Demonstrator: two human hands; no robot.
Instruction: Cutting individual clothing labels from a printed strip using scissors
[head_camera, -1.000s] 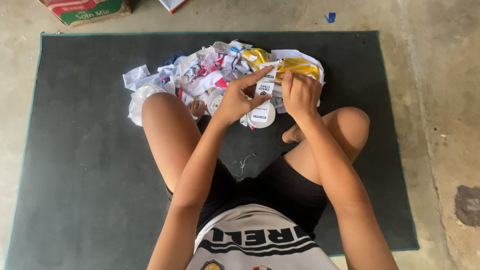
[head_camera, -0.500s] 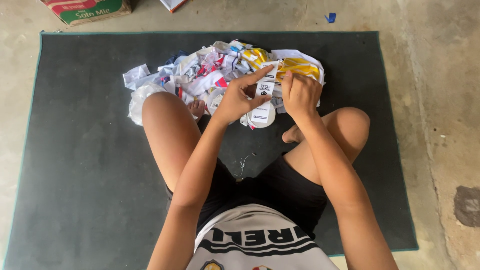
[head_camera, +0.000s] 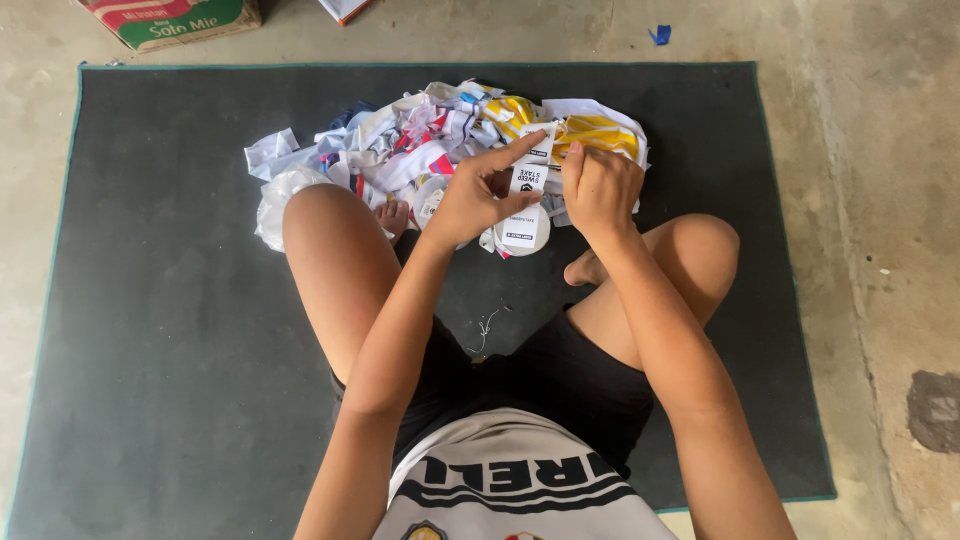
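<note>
Person: sits cross-legged on a dark mat (head_camera: 180, 300) spread on a concrete floor (head_camera: 880, 200), knees out to either side, both arms reaching forward.
Left hand (head_camera: 475, 195): raised over the middle of the mat, forefinger stretched out toward the far edge, thumb and remaining fingers pinched on a strip of white labels (head_camera: 527, 180).
Right hand (head_camera: 600, 188): just beside the left, fingers curled together, thumb and fingertips nipping the upper part of the same strip.
Strip of white labels: hangs upright between the two hands, dark print on it; its lower end runs down to a small white roll (head_camera: 522, 232) just below the left hand.
Heap of scraps (head_camera: 400, 150): white, red, blue and yellow cloth and paper pieces piled by the far edge of the mat, directly behind the hands; a yellow-striped piece (head_camera: 595, 132) lies at its right end.
Thread bits (head_camera: 485, 330): a few pale strands on the mat between the legs.
Box (head_camera: 170, 20): red and green cardboard, on the floor beyond the mat's far left corner.
Blue scrap (head_camera: 659, 35): on the floor past the far edge.
</note>
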